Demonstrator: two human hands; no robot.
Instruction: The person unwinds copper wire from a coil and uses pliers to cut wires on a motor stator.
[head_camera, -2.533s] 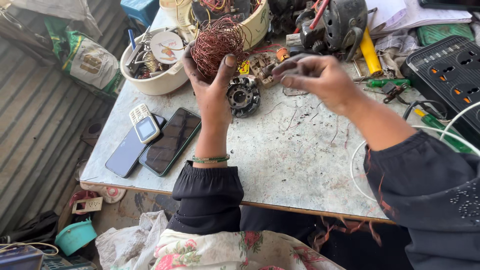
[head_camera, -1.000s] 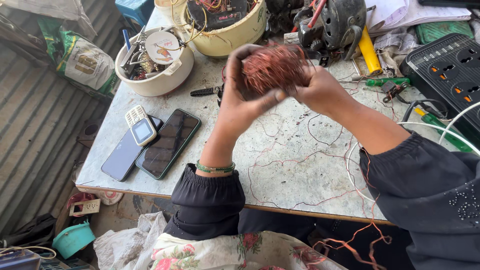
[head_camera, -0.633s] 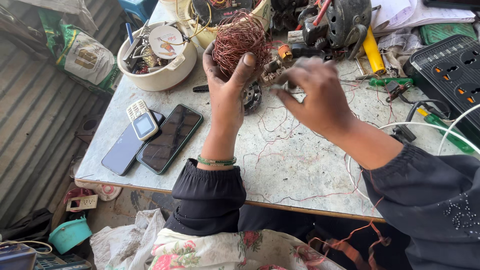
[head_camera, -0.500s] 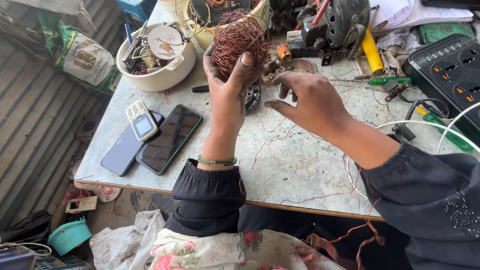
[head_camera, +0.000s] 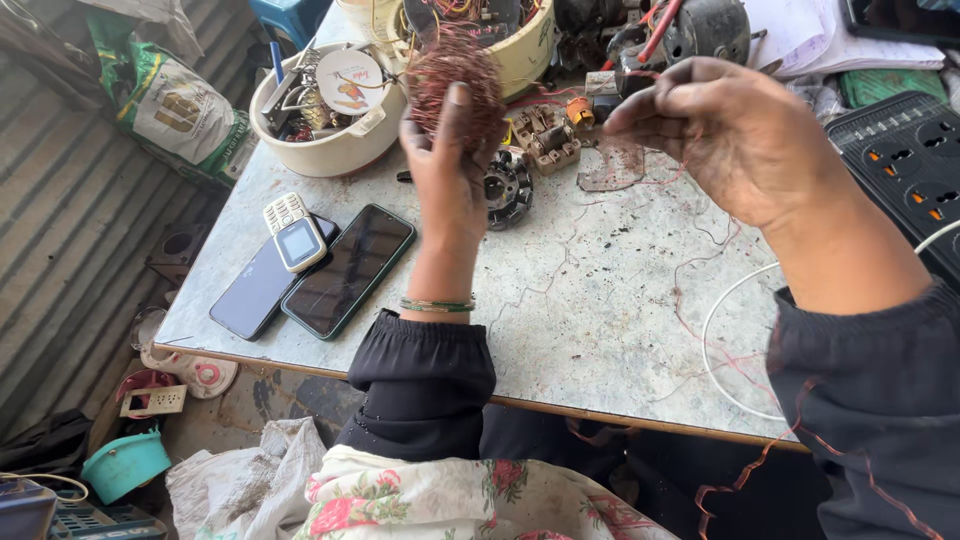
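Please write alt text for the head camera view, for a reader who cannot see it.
The left hand holds up a tangled ball of copper wire while the right hand pinches a thin strand above a marble table. Two smartphones and a small keypad phone lie at left.

Black long sleeves (head_camera: 425, 375), green bangles (head_camera: 437, 304) at the left wrist, floral cloth (head_camera: 430, 495) below

Left hand (head_camera: 452, 160) raised upright, palm away, thumb and fingers curled closed in a grasp, forearm vertical, right hand (head_camera: 735, 135) lifted alongside, fingertips (head_camera: 640, 100) pinched together, wrist bent, both sleeves dark
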